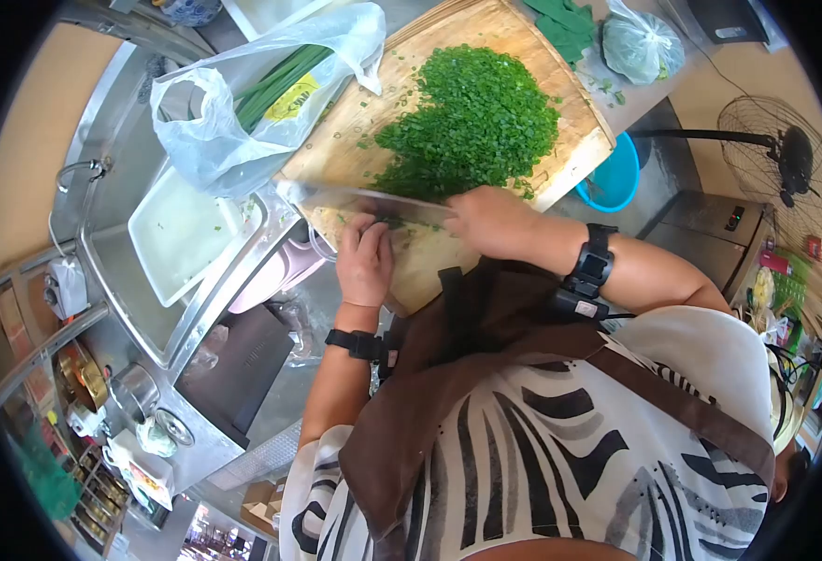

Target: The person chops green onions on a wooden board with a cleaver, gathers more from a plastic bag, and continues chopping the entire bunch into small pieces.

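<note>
My right hand (487, 222) is closed around the handle of a broad-bladed knife (350, 198). The blade lies across the near part of a wooden cutting board (420, 266). Close against the blade, my left hand (366, 260) has its fingers curled down on the board, over a few green onions (394, 222) that are mostly hidden. Beyond the knife, a large heap of chopped green onions (476, 117) covers much of the board. To its left, a plastic bag (210, 154) holds long whole green onions (285, 84).
A metal sink (116, 271) with a white tray (163, 248) in it is at left. A blue bucket (628, 173) stands below the board's right edge. A tied plastic bag (643, 47) and a green cloth (565, 28) lie at far right. A fan (789, 159) stands at right.
</note>
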Available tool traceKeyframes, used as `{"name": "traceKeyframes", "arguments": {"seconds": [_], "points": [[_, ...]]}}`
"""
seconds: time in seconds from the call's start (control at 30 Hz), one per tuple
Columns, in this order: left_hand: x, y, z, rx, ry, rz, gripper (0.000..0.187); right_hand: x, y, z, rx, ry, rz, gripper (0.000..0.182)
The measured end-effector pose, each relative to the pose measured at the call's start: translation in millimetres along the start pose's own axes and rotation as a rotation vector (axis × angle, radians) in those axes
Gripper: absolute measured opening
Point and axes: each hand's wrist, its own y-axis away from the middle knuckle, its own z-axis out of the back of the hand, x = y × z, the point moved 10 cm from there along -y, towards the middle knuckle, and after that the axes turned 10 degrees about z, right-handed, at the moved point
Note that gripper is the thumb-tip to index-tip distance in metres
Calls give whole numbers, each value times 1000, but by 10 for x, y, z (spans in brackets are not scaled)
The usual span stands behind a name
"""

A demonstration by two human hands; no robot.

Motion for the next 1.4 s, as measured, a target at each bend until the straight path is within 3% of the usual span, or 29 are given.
{"name": "traceKeyframes", "arguments": {"seconds": [0.2,0.27,0.47,0.67,0.9,1.17,1.4], "points": [[-206,-364,-109,-117,-25,-9,12,-627,233,372,-127,-87,-147,28],[-207,-455,-341,-14,114,-22,9,-777,308,497,-189,-124,-221,26],[-360,-440,-297,-66,22,-180,11,-511,349,497,-210,12,-75,22],[-352,-371,-323,-77,-10,-146,13,-219,504,483,-215,136,62,18],[-389,-383,-288,-89,-26,-211,15,-213,227,295,-90,190,4,18],[-342,-313,-280,-49,-59,-217,18,-167,249,397,-287,189,95,13],[-390,-301,-264,-93,-64,-242,17,-64,474,364,-154,251,48,18]]}}
